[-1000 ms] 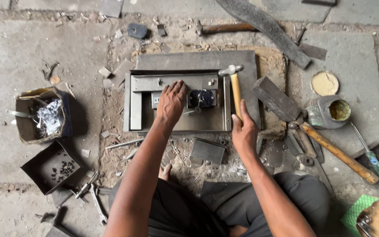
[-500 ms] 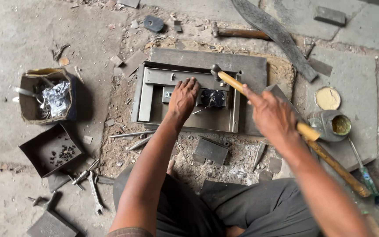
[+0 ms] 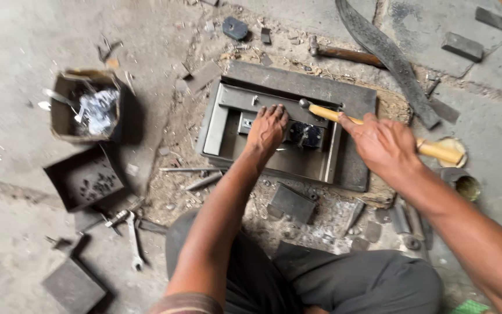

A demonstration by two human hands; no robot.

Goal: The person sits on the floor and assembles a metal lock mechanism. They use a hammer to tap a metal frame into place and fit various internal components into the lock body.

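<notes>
Hammer (image 3: 379,129) gripped tight in right hand (image 3: 386,144), head hovering just over small dark part (image 3: 305,135) in metal frame (image 3: 274,136) beside left hand (image 3: 267,129). Left hand lies flat, open, pinning frame on floor. Blow looks not yet landed, seating unfinished.

Your right hand (image 3: 386,144) has swung the hammer (image 3: 379,129) from upright beside the metal frame (image 3: 274,136) to lying almost flat — its head is now down over the frame's top rail, just beside your left hand (image 3: 266,129), with the handle pointing right.
</notes>
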